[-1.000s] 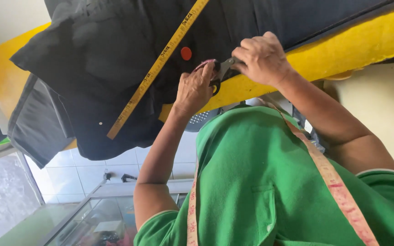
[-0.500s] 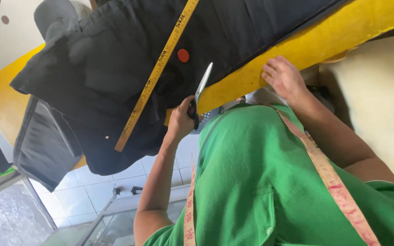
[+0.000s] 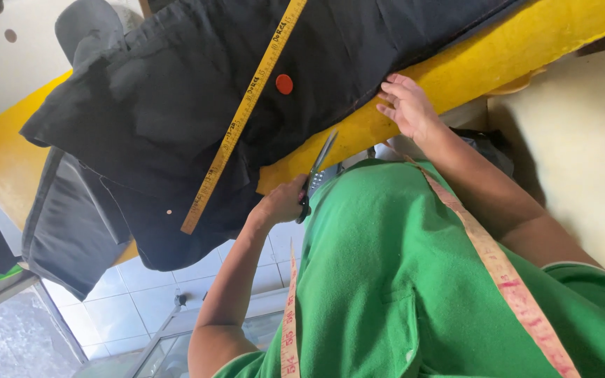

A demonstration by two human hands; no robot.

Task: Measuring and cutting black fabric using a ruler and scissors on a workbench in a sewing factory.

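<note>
- left hand (image 3: 281,203): fingers closed around the dark handles of the scissors, at the near edge of the bench, left of the right hand and well apart from it.
- scissors (image 3: 320,162): metal blades pointing far and slightly right, up over the bench edge toward the dark fabric; whether the blades are parted cannot be told.
- right hand (image 3: 407,106): fingers apart and laid flat, holding nothing, fingertips on the near hem of the dark fabric where it meets the bench.
- dark fabric (image 3: 169,98): black garment cloth spread across the bench, its left part hanging off the near edge in folds; a small pale stud shows on the hanging part.
- yellow measuring tape (image 3: 246,105): lies in a straight diagonal on the dark fabric, from far right to near left.
- orange disc (image 3: 284,84): small and round, resting on the dark fabric just right of the yellow measuring tape.
- bench (image 3: 526,49): yellow top, bare strip showing along the near edge.
- green shirt (image 3: 386,280): the person's own, nearest the camera.
- pink measuring tape (image 3: 502,276): draped over the green shirt, both ends running down it.
- tiled floor (image 3: 127,308): pale tiles, near left, below the hanging cloth.
</note>
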